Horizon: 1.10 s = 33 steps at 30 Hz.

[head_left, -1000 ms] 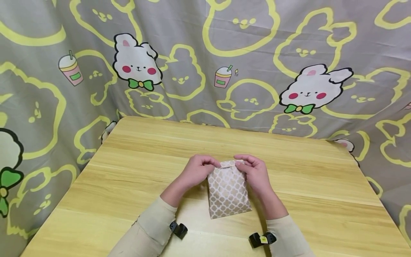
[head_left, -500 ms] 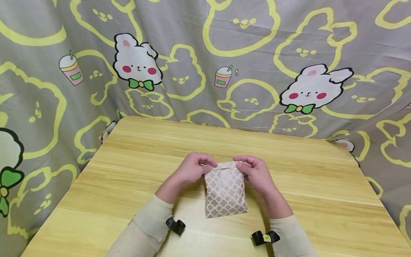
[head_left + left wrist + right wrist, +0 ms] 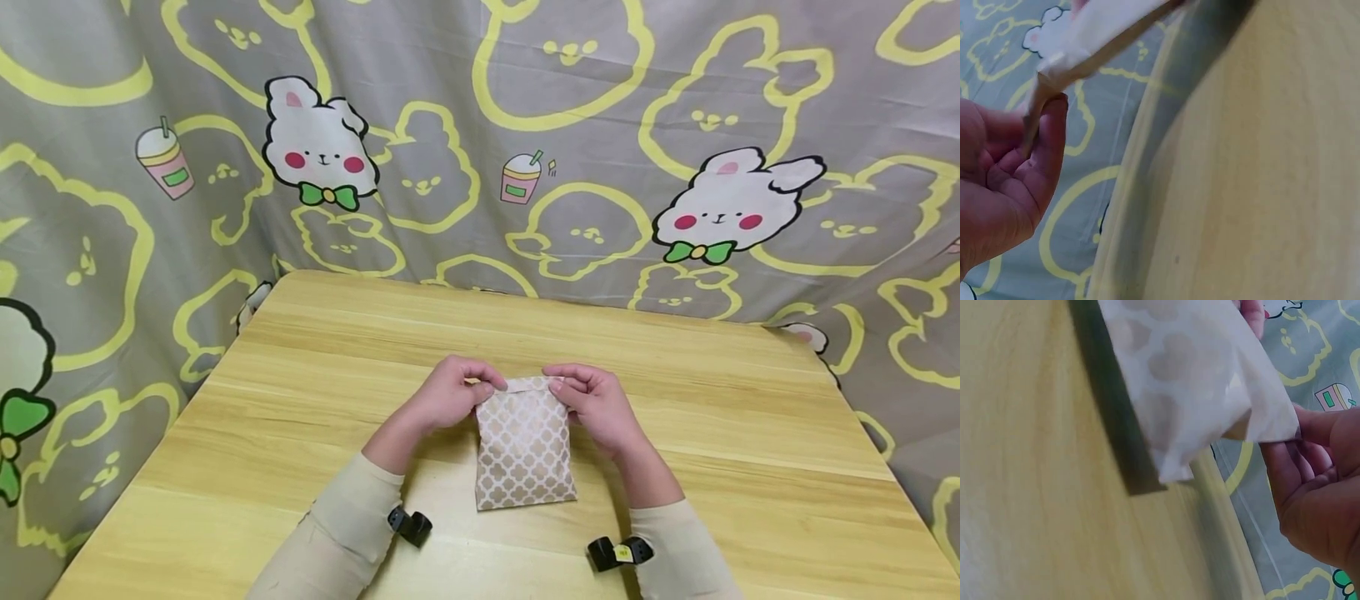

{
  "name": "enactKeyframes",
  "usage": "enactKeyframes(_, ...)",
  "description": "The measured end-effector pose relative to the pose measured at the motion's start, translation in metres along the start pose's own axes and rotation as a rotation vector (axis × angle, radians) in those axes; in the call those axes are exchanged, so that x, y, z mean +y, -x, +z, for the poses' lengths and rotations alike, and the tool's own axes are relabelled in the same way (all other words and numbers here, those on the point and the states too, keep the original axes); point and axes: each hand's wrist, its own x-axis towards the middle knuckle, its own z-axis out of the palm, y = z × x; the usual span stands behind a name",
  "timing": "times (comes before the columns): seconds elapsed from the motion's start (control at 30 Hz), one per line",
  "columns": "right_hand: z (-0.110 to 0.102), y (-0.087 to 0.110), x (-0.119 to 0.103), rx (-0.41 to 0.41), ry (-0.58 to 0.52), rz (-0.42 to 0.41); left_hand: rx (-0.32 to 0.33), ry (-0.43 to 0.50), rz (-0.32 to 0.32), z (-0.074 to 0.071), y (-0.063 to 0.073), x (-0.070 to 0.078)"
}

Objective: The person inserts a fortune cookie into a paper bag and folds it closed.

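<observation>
A tan paper bag (image 3: pixel 525 450) with a white lattice pattern stands tilted between the two hands, its top edge folded over into a narrow strip. The left hand (image 3: pixel 453 393) pinches the upper left corner of the fold between thumb and fingers. At the upper right corner, the right hand (image 3: pixel 596 404) pinches the same fold, thumb on the near side. In the left wrist view the bag (image 3: pixel 1110 37) shows edge-on, with the fingers curled at its corner. The right wrist view shows the patterned side of the bag (image 3: pixel 1179 369) and a creased lower part. The bag's contents are hidden.
A light wood-grain table (image 3: pixel 337 350) lies under the hands. Behind it and at both sides hangs a grey curtain (image 3: pixel 435 75) printed with yellow outlines and white rabbits. Black wrist cameras (image 3: pixel 411 527) are strapped over the beige sleeves (image 3: pixel 337 521).
Both hands and the bag have shifted slightly left over the second. The folded top strip lies straighter and is more fully seen than before. Both hands keep their pinch.
</observation>
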Motion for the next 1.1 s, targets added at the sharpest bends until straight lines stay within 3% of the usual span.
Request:
enactKeyframes(0.3, -0.002, -0.001, -0.002, 0.064, -0.017, 0.017, -0.153, -0.005, -0.009, -0.001, 0.002, 0.001)
enactKeyframes(0.67, -0.003, 0.000, -0.001, 0.040, -0.030, 0.008, -0.157, 0.004, -0.031, -0.002, 0.002, -0.001)
enactKeyframes(0.8, -0.001, 0.000, -0.001, 0.045, -0.027, 0.005, -0.083, -0.035, -0.011, 0.002, 0.002, 0.000)
enactKeyframes(0.93, 0.001, -0.001, 0.000, 0.043, -0.026, -0.001, 0.093, -0.114, 0.018, 0.012, -0.001, 0.002)
enactKeyframes(1.0, 0.002, 0.000, 0.000, 0.031, -0.029, -0.006, 0.166, -0.099, 0.014, 0.017, -0.002, 0.002)
enactKeyframes(1.1, 0.004, 0.000, -0.001, 0.020, -0.034, -0.012, 0.222, -0.063, 0.002, 0.022, -0.003, 0.002)
